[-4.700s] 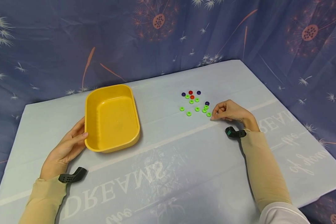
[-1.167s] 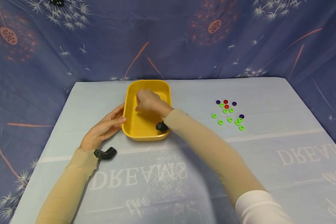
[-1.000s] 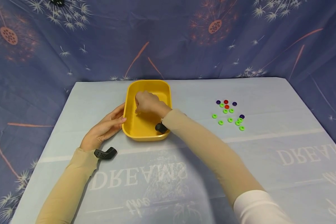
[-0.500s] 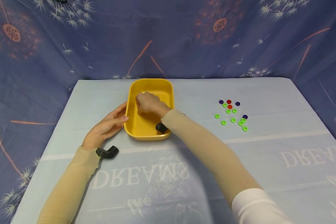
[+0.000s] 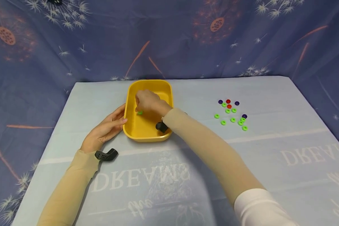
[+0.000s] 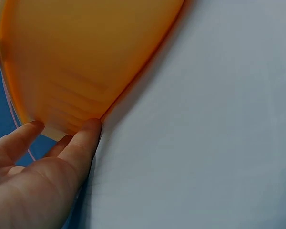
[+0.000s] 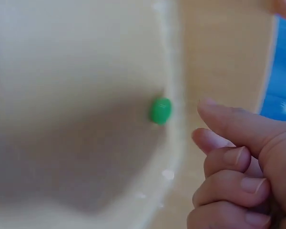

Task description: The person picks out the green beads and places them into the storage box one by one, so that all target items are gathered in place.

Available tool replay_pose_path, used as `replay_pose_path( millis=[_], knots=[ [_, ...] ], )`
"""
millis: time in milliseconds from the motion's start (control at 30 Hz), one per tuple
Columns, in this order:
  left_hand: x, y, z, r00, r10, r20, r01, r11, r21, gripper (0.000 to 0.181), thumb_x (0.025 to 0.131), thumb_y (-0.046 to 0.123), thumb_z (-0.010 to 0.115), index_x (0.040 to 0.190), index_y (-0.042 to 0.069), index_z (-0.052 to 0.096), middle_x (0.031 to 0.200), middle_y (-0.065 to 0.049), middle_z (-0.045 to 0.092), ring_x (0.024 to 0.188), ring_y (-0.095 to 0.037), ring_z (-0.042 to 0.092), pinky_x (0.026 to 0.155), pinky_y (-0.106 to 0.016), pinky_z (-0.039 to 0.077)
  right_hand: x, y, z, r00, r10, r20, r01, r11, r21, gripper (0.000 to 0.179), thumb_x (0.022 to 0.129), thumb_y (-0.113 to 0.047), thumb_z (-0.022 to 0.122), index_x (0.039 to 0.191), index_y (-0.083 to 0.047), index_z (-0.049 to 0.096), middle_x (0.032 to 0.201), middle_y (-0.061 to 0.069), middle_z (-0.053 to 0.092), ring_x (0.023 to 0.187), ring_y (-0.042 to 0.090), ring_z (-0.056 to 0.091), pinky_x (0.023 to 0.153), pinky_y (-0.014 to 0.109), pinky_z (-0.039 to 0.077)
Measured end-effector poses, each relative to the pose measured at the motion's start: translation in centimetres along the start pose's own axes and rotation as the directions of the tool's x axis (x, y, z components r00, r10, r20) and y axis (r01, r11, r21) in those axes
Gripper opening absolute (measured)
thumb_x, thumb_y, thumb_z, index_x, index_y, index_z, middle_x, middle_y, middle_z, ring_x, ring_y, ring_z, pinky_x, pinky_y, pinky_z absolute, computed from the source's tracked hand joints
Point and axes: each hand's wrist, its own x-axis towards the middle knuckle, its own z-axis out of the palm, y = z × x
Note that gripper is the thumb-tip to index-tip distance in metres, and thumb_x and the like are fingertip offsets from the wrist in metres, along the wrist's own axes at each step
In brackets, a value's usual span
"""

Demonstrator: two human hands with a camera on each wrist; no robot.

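A yellow plastic basin (image 5: 148, 135) stands on the cloth-covered table, left of centre. My left hand (image 5: 105, 128) holds its left side, thumb over the rim; in the left wrist view the fingers (image 6: 86, 138) press on the outer wall. Inside the basin hovers my right hand (image 5: 148, 102), its other fingers curled in and a gap between thumb and index finger. Just off those fingertips a small green bead (image 7: 161, 110) lies in the basin near the left wall. Some of that bead (image 5: 140, 112) shows below the hand in the head view.
To the right of the basin, several small beads lie scattered: green ring beads (image 5: 233, 120), dark purple ones (image 5: 237, 103) and two red ones (image 5: 229, 106). A patterned blue curtain (image 5: 169, 40) hangs behind the table's back edge.
From beside the scattered beads my right hand has moved left into the basin. Its thumb and index finger have parted, and the green bead now shows inside. My left hand stays on the basin.
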Motion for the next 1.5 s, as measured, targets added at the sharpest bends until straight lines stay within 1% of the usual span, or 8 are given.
replay_pose_path(
  millis=[467,633,833,933,1033,1100,1233,1500],
  knots=[
    [-0.2,0.0,0.2,1.0,-0.003,-0.022,0.003,0.999,0.038,0.078,0.1,0.001,0.052,0.16,0.011,0.002,0.166,-0.014,-0.004,0.144,-0.026,0.024,0.105,-0.025,0.047,-4.6,1.8,-4.3,0.957,-0.106,-0.27,0.157,0.972,0.174,0.015,0.091,-0.022,0.073,0.083,-0.01,0.069,0.074,0.002,0.059,0.06,0.014,0.045,0.054,0.02,0.035],
    [0.1,-0.1,0.3,1.0,0.009,-0.008,-0.008,1.0,0.007,0.078,0.1,-0.003,0.05,0.16,0.01,0.002,0.166,-0.015,-0.005,0.139,-0.02,0.034,0.105,-0.026,0.047,-6.8,4.1,-6.1,0.937,-0.094,-0.336,0.177,0.959,0.223,0.013,0.091,-0.021,0.073,0.085,-0.01,0.07,0.058,0.003,0.049,0.052,0.014,0.04,0.051,0.022,0.032],
    [0.2,-0.1,0.3,1.0,0.004,0.002,-0.004,1.0,-0.003,0.077,0.1,-0.003,0.049,0.16,0.012,0.002,0.166,-0.014,-0.006,0.137,-0.017,0.037,0.105,-0.025,0.046,-9.5,7.3,-7.5,0.923,-0.011,-0.384,0.117,0.96,0.256,0.014,0.089,-0.022,0.074,0.087,-0.009,0.071,0.062,0.003,0.048,0.055,0.018,0.042,0.054,0.026,0.034],
    [0.1,-0.1,0.2,1.0,0.009,0.008,-0.009,1.0,-0.006,0.077,0.1,-0.004,0.048,0.16,0.011,0.001,0.166,-0.015,-0.007,0.136,-0.016,0.038,0.105,-0.025,0.046,-10.2,9.0,-7.1,0.921,0.015,-0.39,0.104,0.954,0.281,0.014,0.089,-0.022,0.075,0.086,-0.009,0.07,0.058,0.002,0.044,0.056,0.019,0.042,0.076,0.029,0.044],
    [-0.1,-0.2,0.1,1.0,0.015,0.012,-0.015,1.0,-0.005,0.077,0.1,-0.005,0.046,0.16,0.01,0.0,0.165,-0.017,-0.008,0.137,-0.018,0.037,0.106,-0.026,0.046,-10.7,10.5,-6.5,0.916,0.033,-0.4,0.096,0.949,0.299,0.015,0.088,-0.023,0.076,0.085,-0.008,0.07,0.056,0.0,0.043,0.057,0.019,0.043,0.099,0.035,0.04],
    [-0.2,-0.3,0.1,1.0,0.013,0.018,-0.013,1.0,-0.009,0.077,0.101,-0.005,0.046,0.16,0.011,0.0,0.165,-0.016,-0.008,0.139,-0.019,0.035,0.107,-0.027,0.044,-11.1,11.3,-6.2,0.91,0.049,-0.411,0.089,0.946,0.311,0.016,0.087,-0.023,0.076,0.085,-0.008,0.07,0.056,0.0,0.043,0.056,0.019,0.042,0.097,0.033,0.042],
    [-0.2,-0.4,0.1,1.0,0.015,0.023,-0.015,1.0,-0.013,0.076,0.101,-0.005,0.046,0.16,0.012,0.001,0.165,-0.015,-0.008,0.14,-0.018,0.034,0.108,-0.026,0.043,-12.1,12.7,-6.0,0.897,0.096,-0.432,0.062,0.94,0.337,0.016,0.087,-0.023,0.077,0.086,-0.009,0.07,0.057,0.001,0.043,0.054,0.017,0.039,0.056,0.028,0.032],
    [-0.3,-0.2,0.2,0.999,0.032,0.023,-0.032,0.999,0.008,0.077,0.1,-0.004,0.048,0.159,0.008,0.0,0.164,-0.02,-0.008,0.133,-0.015,0.042,0.104,-0.025,0.047,-13.4,15.2,-5.6,0.875,0.153,-0.459,0.016,0.939,0.344,0.016,0.087,-0.024,0.076,0.085,-0.009,0.07,0.055,-0.001,0.045,0.052,0.015,0.039,0.055,0.029,0.033]
  ],
)
